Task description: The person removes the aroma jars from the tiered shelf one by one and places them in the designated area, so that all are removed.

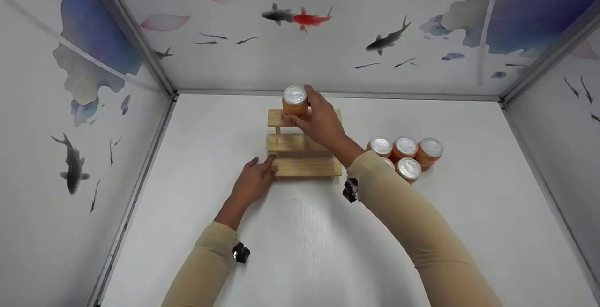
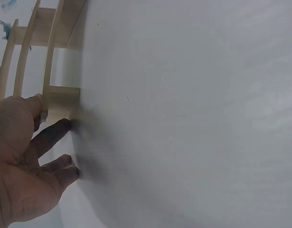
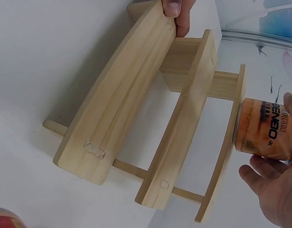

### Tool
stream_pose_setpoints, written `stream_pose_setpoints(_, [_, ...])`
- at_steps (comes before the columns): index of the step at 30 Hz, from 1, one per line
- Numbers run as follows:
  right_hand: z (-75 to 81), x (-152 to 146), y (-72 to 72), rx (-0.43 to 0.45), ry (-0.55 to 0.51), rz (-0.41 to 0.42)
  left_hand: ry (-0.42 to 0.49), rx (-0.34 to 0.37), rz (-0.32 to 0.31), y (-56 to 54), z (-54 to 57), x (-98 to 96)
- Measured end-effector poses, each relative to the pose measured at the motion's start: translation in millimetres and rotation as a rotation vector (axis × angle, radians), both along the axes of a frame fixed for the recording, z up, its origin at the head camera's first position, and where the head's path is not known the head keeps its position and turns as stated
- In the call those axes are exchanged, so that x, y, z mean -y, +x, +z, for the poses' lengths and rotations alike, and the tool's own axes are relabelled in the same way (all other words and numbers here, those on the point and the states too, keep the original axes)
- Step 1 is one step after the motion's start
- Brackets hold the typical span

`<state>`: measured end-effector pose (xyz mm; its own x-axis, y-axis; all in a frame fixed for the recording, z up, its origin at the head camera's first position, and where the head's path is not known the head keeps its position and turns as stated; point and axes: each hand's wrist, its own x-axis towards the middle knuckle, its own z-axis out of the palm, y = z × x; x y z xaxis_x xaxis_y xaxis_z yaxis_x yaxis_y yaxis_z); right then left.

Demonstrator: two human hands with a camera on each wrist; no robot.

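A three-tiered wooden display rack (image 1: 307, 167) stands on the white table, also filling much of the right wrist view. My right hand (image 1: 323, 119) holds an orange can (image 1: 295, 103) with a silvery lid at the left part of the top tier. In the right wrist view the can (image 3: 264, 128) shows dark lettering, and its base meets the top shelf. My left hand (image 1: 253, 180) pinches the left end of the lowest shelf. Its thumb (image 3: 172, 8) lies on top of the board, with a finger beneath, seen in the right wrist view.
To the right of the rack, several similar orange cans (image 1: 429, 154) stand grouped, partly hidden by the right forearm. White walls painted with fish enclose the table (image 1: 290, 250) at the back and sides. A metal strip (image 1: 225, 93) runs along the table's back edge.
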<state>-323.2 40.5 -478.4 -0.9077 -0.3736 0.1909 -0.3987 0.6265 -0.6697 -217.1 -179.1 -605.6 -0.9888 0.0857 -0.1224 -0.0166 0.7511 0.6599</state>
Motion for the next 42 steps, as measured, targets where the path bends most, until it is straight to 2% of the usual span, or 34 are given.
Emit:
stream_pose_setpoints(2, [0.0, 1.2, -0.8, -0.004, -0.004, -0.002, -0.004, -0.013, 0.001, -0.1, -2.0, 0.2])
stream_pose_setpoints(6, [-0.6, 3.1, -2.2, 0.005, -0.015, -0.014, 0.003, -0.041, 0.006, -6.8, -19.4, 4.0])
stream_pose_setpoints(11, [-1.9, 5.2, -3.5, 0.017, -0.029, -0.016, 0.02, -0.04, 0.001, -14.9, -39.3, 10.4])
stream_pose_setpoints(15, [-2.8, 6.7, -5.1, 0.014, -0.04, -0.017, 0.02, -0.038, -0.006, -18.5, -46.0, 13.5])
stream_pose_setpoints(22, [-3.9, 10.7, -7.2, 0.013, -0.058, -0.025, 0.007, -0.02, -0.006, -19.6, -45.0, 13.5])
stream_pose_setpoints(32, [-9.5, 11.6, -9.2, -0.012, -0.115, -0.033, 0.033, -0.081, -0.015, -17.6, -49.9, 14.8])
stream_pose_setpoints(37, [-9.7, 8.7, -8.3, -0.017, -0.146, -0.029, 0.035, -0.084, -0.016, -17.1, -51.9, 14.7])
stream_pose_setpoints(38, [-9.6, 7.9, -8.5, -0.018, -0.153, -0.027, 0.026, -0.086, -0.024, -13.3, -43.6, 13.7])
stream_pose_setpoints(42, [-8.3, 3.8, -8.9, -0.028, -0.171, -0.026, 0.018, -0.094, -0.024, -11.5, -38.7, 12.1])
